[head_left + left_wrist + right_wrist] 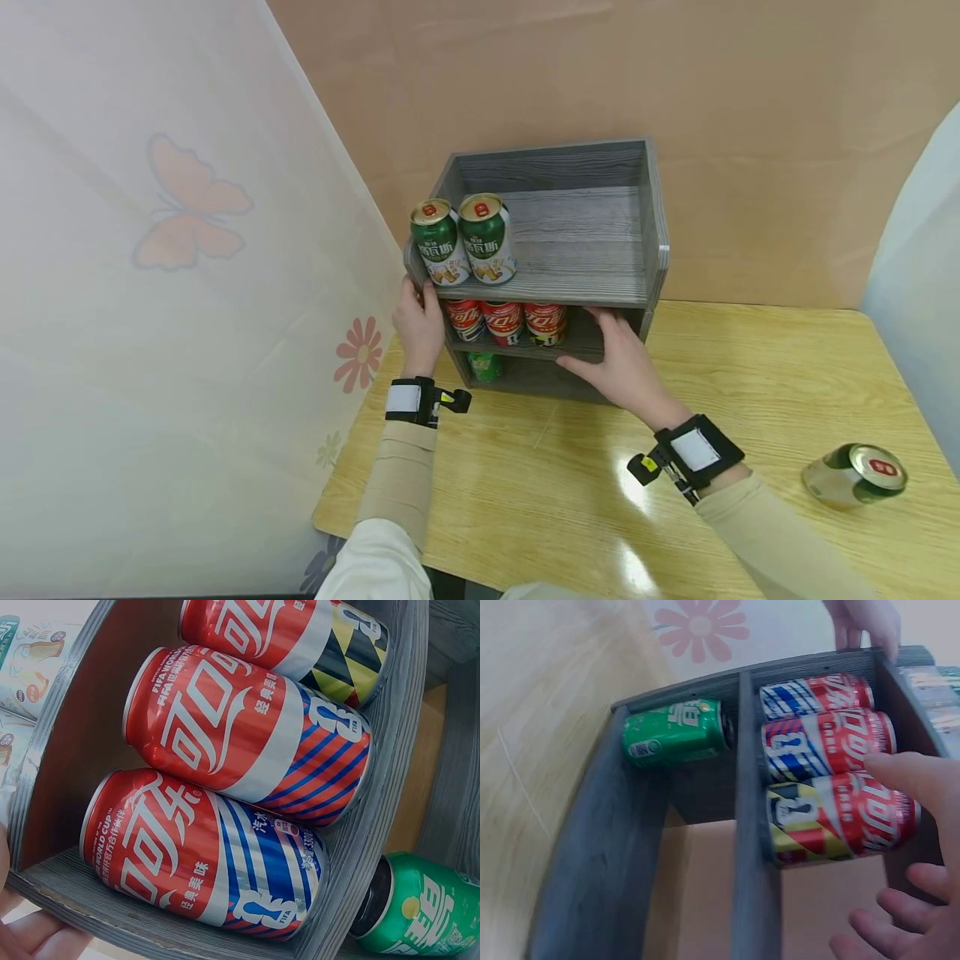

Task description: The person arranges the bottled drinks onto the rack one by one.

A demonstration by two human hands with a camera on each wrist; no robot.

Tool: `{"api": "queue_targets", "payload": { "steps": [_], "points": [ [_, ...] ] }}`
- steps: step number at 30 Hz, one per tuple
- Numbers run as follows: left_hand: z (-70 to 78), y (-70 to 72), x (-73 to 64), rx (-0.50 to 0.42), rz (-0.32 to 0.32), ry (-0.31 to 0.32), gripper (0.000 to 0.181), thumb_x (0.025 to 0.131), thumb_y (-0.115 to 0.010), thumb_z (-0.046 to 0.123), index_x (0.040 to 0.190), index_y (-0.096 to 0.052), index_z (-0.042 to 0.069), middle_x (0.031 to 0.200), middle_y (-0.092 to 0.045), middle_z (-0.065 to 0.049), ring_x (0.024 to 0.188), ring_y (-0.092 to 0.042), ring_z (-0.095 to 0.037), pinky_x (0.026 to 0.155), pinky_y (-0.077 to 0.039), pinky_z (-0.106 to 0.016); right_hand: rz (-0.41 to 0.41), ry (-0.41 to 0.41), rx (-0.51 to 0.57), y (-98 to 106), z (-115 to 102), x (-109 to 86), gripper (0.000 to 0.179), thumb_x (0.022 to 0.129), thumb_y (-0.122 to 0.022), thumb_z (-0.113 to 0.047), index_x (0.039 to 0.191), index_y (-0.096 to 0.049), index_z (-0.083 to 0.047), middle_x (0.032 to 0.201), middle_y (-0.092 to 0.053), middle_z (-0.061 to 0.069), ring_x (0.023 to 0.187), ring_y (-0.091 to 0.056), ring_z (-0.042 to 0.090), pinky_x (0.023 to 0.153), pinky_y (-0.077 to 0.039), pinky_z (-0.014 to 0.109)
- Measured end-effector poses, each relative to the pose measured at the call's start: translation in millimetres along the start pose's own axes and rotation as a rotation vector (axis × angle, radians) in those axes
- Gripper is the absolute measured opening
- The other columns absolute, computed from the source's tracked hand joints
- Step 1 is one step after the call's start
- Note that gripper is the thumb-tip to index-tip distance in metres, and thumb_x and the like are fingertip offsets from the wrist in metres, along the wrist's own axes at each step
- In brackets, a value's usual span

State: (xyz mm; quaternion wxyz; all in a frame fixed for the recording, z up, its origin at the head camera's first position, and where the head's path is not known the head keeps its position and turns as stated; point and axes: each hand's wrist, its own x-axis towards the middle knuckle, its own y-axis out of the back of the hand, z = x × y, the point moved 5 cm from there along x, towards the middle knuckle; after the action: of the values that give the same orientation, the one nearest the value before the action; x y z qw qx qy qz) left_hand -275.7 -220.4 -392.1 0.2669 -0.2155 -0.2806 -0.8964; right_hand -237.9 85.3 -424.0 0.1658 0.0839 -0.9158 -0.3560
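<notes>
A grey wooden shelf stands on the table with three levels of cans. My left hand grips its left side near the top board, thumb at the front edge. My right hand reaches to the middle level at the right, fingers spread and holding nothing, fingertips just under the top board. Three red cola cans stand side by side at the left of the middle level. Two green-and-white cans stand at the top left. A green can is on the bottom level at the left.
Another green-and-white can is on the wooden table at the right, beyond my right forearm. A pale curtain with a butterfly print hangs close along the left side. A brown backdrop rises behind the shelf.
</notes>
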Motion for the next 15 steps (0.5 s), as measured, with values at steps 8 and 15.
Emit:
{"api": "queue_targets", "payload": {
  "steps": [8, 15],
  "points": [
    [1.5, 1.6, 0.5, 0.0, -0.006, -0.009, 0.025, 0.108, -0.05, 0.017, 0.119, -0.062, -0.002, 0.112, -0.069, -0.021, 0.103, -0.069, -0.034, 0.081, -0.056, -0.047, -0.063, 0.067, -0.003, 28, -11, -24.3, 0.073, 0.093, -0.077, -0.032, 0.149, -0.042, 0.001, 0.143, -0.046, 0.023, 0.129, -0.045, 0.043, 0.102, -0.039, 0.06],
    [1.8, 1.9, 0.5, 0.014, -0.003, -0.007, 0.024, 0.108, -0.051, 0.018, 0.116, -0.063, -0.001, 0.101, -0.069, -0.021, 0.087, -0.069, -0.035, 0.07, -0.053, -0.048, -0.018, 0.083, -0.037, 69, -16, -44.8, 0.061, 0.094, -0.076, -0.024, 0.144, -0.051, 0.0, 0.139, -0.053, 0.022, 0.123, -0.051, 0.043, 0.096, -0.043, 0.06]
  ]
}}
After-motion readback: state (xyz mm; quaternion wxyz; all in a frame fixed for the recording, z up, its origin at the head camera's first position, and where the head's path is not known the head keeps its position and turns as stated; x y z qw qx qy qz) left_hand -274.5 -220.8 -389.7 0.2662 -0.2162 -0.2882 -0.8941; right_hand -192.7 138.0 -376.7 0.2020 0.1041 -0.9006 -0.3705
